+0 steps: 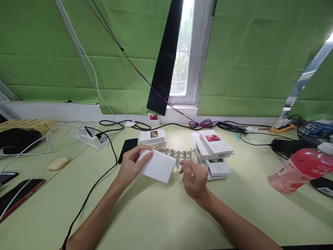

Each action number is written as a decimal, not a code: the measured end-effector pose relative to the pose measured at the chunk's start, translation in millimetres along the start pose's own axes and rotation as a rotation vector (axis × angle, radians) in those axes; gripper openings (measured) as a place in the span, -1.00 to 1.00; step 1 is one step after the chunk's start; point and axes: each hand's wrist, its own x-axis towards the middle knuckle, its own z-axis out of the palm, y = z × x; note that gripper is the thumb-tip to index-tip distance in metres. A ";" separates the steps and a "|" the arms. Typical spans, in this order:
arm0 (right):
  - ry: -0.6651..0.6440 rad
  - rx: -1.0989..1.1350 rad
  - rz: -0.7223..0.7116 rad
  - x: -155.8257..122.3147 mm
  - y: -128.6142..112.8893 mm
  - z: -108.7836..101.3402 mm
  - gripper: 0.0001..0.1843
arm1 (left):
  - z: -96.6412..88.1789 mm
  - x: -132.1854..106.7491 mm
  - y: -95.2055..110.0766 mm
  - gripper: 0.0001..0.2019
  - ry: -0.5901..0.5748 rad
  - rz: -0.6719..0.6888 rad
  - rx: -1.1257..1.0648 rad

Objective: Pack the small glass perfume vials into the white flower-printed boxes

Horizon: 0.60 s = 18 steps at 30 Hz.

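My left hand point(134, 162) is closed on a blank white flat box point(158, 166), thumb on its near face and fingers behind. The box is tilted, and its printing, if any, is turned away. To its right, my right hand point(194, 178) has its fingers curled together; what they pinch, if anything, is hidden. Just behind both hands runs a row of several small clear glass bottles point(181, 154) with gold-coloured tops. The white box and my right fingers partly cover them.
Stacked white cartons point(214, 144) stand right of the bottles. Another carton point(153, 137) and a black phone point(128, 147) lie behind my left hand. A pink drink bottle point(293, 172) is at the right. A black cable point(97, 182) crosses the left side near a power strip point(93, 139).
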 end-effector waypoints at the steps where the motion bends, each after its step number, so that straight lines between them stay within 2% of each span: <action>1: 0.000 -0.022 -0.045 4.1 -1.8 -2.9 -0.57 | 1.7 -0.6 -0.1 -0.74 -0.011 0.001 0.004; 3: -0.002 -0.061 -0.094 14.1 -4.8 -9.6 -0.54 | 5.4 -2.1 -1.3 -0.73 -0.029 -0.003 0.015; 6: -0.068 -0.138 -0.015 33.2 -8.2 -19.4 -0.55 | 11.5 -5.1 -4.3 -0.72 -0.074 -0.048 0.026; 8: -0.163 -0.234 0.024 48.4 -10.8 -22.9 -0.57 | 15.6 -7.4 -6.0 -0.72 -0.119 -0.080 0.026; 13: -0.601 -0.592 0.071 95.1 -13.1 -12.9 -0.74 | 23.4 -11.3 -9.5 -0.74 -0.198 -0.093 0.033; 16: -0.895 -0.789 0.111 125.9 -1.4 7.3 -0.71 | 25.6 -12.2 -12.4 -0.74 -0.214 -0.102 0.033; 18: -0.976 -0.830 0.148 142.8 13.5 24.8 -0.77 | 26.5 -12.8 -14.1 -0.74 -0.224 -0.105 0.025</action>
